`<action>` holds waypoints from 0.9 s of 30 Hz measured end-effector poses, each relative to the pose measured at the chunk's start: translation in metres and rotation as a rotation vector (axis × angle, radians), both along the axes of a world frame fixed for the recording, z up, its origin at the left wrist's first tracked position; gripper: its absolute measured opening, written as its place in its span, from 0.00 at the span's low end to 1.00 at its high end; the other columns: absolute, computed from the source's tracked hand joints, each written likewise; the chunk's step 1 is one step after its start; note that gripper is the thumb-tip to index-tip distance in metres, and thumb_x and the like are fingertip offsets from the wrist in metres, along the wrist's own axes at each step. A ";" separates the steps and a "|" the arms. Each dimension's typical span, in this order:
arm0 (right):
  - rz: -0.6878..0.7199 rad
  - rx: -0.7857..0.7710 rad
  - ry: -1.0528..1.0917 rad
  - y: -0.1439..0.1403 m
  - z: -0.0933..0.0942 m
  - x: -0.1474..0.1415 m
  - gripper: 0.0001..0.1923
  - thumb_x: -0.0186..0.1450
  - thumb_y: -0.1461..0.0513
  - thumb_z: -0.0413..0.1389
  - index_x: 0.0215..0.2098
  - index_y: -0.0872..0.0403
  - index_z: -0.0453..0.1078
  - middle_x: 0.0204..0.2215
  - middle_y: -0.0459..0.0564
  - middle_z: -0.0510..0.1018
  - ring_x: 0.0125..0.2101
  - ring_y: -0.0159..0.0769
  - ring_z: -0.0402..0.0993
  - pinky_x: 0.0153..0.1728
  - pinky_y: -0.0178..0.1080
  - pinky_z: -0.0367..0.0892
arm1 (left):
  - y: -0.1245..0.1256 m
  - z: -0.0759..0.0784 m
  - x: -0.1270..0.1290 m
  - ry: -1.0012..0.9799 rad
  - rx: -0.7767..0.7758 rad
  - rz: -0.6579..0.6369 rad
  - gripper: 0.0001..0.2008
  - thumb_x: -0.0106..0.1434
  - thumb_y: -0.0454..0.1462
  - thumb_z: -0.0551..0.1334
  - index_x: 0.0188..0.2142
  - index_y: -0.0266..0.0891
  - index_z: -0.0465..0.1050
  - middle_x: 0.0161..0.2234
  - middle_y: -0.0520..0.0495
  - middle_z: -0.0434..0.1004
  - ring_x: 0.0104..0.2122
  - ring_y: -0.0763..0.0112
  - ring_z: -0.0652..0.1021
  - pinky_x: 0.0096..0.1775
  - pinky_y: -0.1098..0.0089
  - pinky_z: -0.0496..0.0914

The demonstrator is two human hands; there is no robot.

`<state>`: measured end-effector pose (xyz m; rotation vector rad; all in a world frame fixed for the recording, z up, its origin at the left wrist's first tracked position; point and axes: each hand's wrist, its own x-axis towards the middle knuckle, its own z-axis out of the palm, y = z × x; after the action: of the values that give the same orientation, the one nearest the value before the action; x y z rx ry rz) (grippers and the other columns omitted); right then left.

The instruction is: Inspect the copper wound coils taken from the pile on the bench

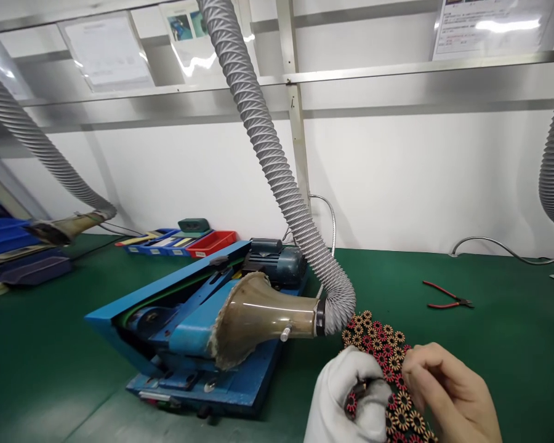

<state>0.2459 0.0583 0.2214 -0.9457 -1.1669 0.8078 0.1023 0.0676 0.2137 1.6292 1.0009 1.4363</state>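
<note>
My left hand (325, 400), in a white glove, is curled round a small motor rotor (351, 404) with a red slotted end; its far side lies in the glove's shadow. Just to the right, my bare right hand (459, 394) has thumb and forefinger pinched together. Whatever may be between those fingertips is too small to make out. Beneath and behind both hands, many similar rotors (367, 335) stand packed upright, some with red slotted ends and some with tan ones.
A blue belt machine (194, 338) with a motor stands left of my hands. A brown suction hood (268, 311) on a grey hose (277, 160) leans over it. Red-handled pliers (447, 301) lie behind my right hand. Blue and red bins (212, 245) sit farther back.
</note>
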 end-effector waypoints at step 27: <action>0.257 -0.020 0.000 0.012 -0.006 0.004 0.16 0.71 0.56 0.53 0.27 0.51 0.69 0.16 0.40 0.67 0.18 0.30 0.64 0.23 0.32 0.62 | 0.009 -0.007 -0.009 0.344 0.265 0.182 0.08 0.57 0.27 0.56 0.27 0.42 0.66 0.24 0.53 0.63 0.25 0.71 0.66 0.30 0.70 0.60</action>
<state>0.2502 0.0702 0.2150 -0.8216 -1.2989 1.0266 0.0929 0.0768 0.2063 2.0748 1.2164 1.4872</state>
